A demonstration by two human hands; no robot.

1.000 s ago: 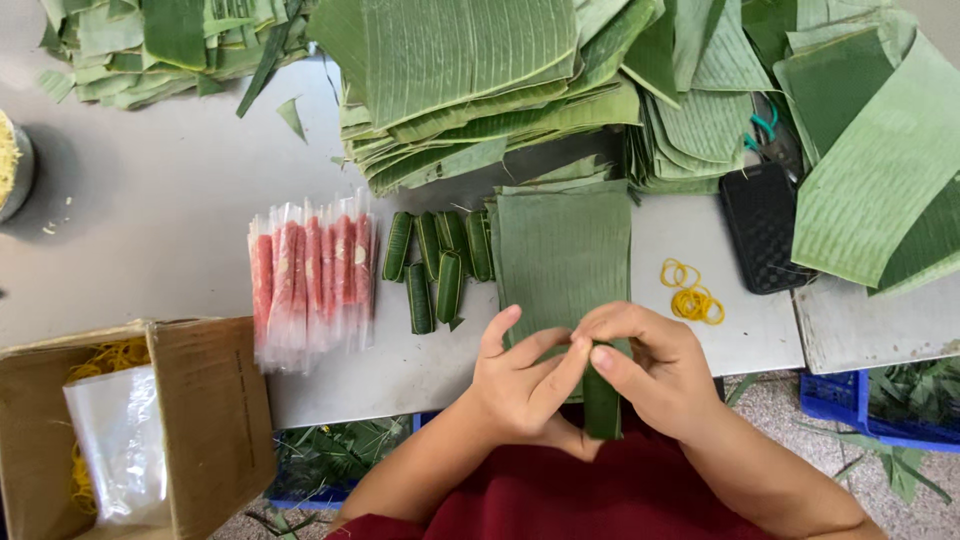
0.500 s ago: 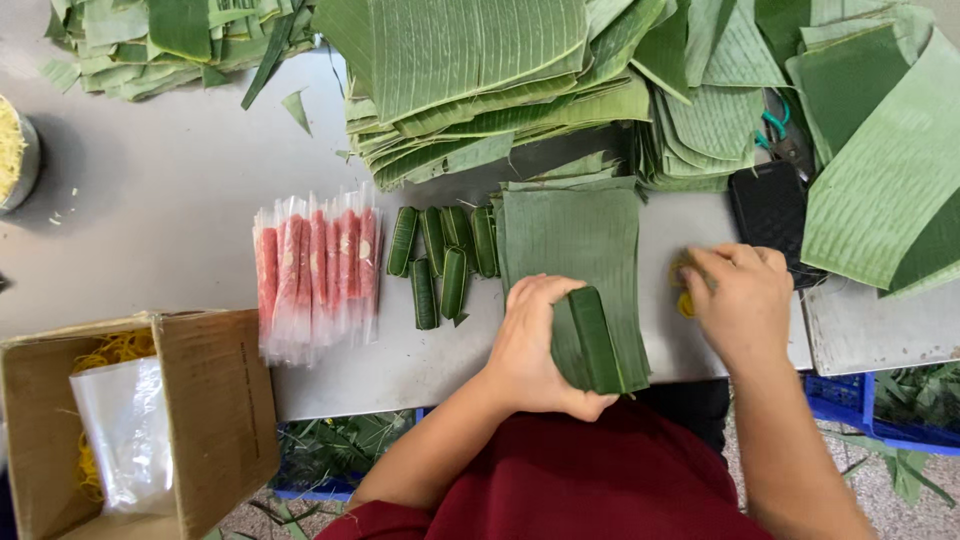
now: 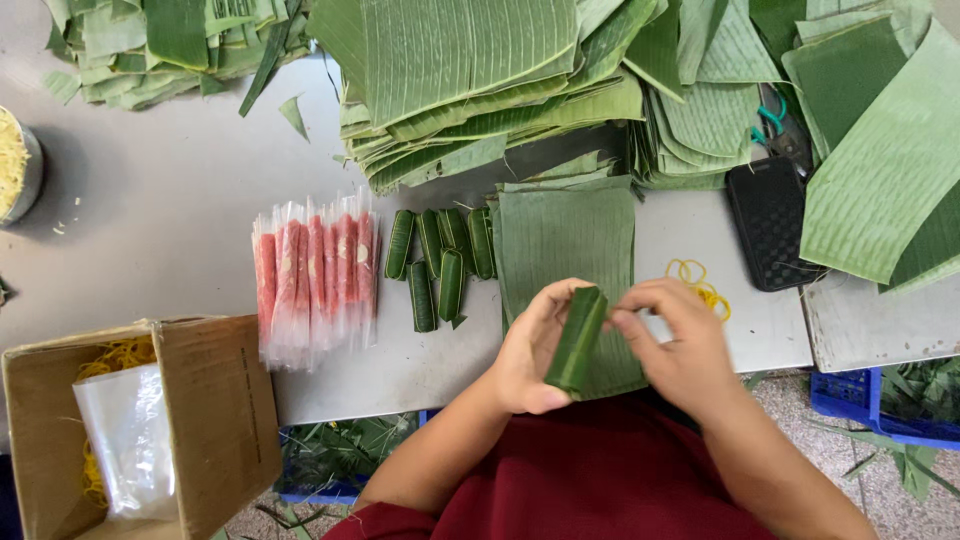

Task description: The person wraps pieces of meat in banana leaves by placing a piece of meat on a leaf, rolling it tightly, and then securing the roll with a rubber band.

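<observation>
**Leaf roll in both hands**

We hold the green leaf roll [image 3: 576, 340] above the flat leaf sheet [image 3: 566, 240] — our left hand [image 3: 533, 350] clenched around it, our right hand [image 3: 675, 340] pinching its upper end. Finished rolls [image 3: 440, 262] lie just left of the sheet on the desk [image 3: 180, 230].

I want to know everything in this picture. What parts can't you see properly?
Head view only:
- Inside the leaf roll: the wrapped green leaf hides it.
- Whether a rubber band is in the right hand: the fingers cover it.
- The left hand palm: the roll is in front.
- The bowl: cut off by the left edge.
- The cardboard box bottom: a plastic bag covers it.
</observation>
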